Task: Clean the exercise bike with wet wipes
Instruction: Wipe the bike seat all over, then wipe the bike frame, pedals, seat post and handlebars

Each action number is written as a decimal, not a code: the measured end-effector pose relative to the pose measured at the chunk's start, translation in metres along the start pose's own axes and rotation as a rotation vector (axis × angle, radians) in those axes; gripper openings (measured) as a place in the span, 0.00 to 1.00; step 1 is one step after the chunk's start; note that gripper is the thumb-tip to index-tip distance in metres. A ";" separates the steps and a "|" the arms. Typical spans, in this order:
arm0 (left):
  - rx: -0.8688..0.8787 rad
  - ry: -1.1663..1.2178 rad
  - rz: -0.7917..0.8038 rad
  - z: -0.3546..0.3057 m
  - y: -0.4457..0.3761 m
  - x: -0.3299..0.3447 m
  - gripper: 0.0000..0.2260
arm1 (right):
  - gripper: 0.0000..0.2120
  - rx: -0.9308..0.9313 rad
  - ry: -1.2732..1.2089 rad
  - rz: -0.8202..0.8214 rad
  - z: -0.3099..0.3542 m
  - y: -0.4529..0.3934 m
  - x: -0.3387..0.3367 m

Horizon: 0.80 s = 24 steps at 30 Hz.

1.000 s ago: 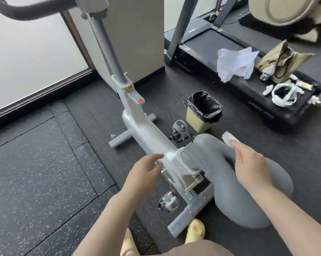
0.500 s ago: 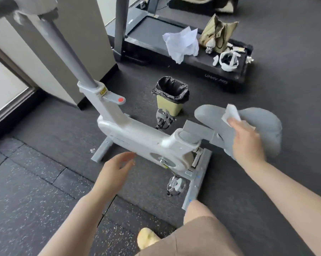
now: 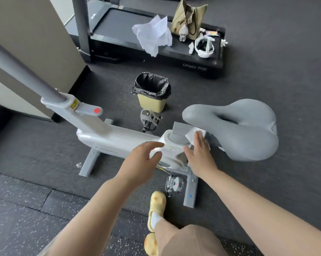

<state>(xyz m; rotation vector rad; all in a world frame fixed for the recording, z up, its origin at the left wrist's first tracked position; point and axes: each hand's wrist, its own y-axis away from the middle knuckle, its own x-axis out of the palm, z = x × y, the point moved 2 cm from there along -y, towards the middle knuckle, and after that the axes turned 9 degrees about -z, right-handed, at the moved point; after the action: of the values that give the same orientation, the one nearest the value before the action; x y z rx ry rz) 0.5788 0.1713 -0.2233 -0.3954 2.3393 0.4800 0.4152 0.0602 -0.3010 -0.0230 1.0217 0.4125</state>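
Note:
The white exercise bike [image 3: 117, 143] stands on the dark floor, its grey saddle [image 3: 246, 130] at the right and its grey handlebar post rising to the upper left. My right hand [image 3: 200, 154] presses a white wet wipe [image 3: 192, 134] flat against the seat post just below the saddle's nose. My left hand [image 3: 143, 159] hovers over the rear of the bike's white body, fingers spread and curved, holding nothing.
A small yellow bin with a black liner [image 3: 152, 93] stands behind the bike. Further back, a black treadmill [image 3: 119, 39] carries crumpled white paper [image 3: 153, 35], an olive bag [image 3: 189, 17] and small items. My yellow slippers [image 3: 156, 206] are near the bike's rear foot.
My right hand has come down with the wipe from the saddle's top to the seat post. My left hand has moved right, toward the bike's rear body. The view has shifted.

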 end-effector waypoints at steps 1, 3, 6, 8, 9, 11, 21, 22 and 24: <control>-0.005 -0.021 0.014 0.004 -0.005 -0.004 0.14 | 0.31 -0.036 0.120 -0.011 0.000 -0.013 0.005; -0.026 -0.059 0.033 0.013 -0.011 -0.016 0.13 | 0.32 -0.056 0.336 -0.056 -0.002 -0.033 0.010; -0.058 -0.113 0.050 0.029 -0.025 -0.036 0.13 | 0.33 0.020 0.463 -0.151 0.001 -0.045 0.026; -0.068 -0.119 0.022 0.034 -0.037 -0.045 0.13 | 0.33 0.003 0.429 -0.186 0.015 -0.047 0.045; -0.070 -0.104 -0.005 0.034 -0.043 -0.048 0.13 | 0.34 -0.057 0.431 -0.177 0.020 -0.047 0.054; -0.074 -0.058 -0.036 0.029 -0.051 -0.050 0.13 | 0.36 -0.190 0.489 -0.136 0.020 -0.048 0.059; 0.015 -0.049 0.100 0.019 -0.089 -0.022 0.13 | 0.35 -0.026 0.503 -0.244 0.018 -0.040 0.054; 0.030 -0.052 0.131 0.019 -0.089 -0.019 0.13 | 0.34 -0.106 0.485 -0.221 0.026 -0.045 0.059; 0.040 -0.052 0.164 0.021 -0.089 -0.021 0.13 | 0.32 -0.223 0.439 -0.163 0.032 -0.053 0.057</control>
<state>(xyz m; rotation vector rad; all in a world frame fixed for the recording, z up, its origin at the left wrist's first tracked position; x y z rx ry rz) 0.6421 0.1044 -0.2431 -0.1710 2.3371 0.5135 0.4854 0.0368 -0.3407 -0.4092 1.3898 0.3782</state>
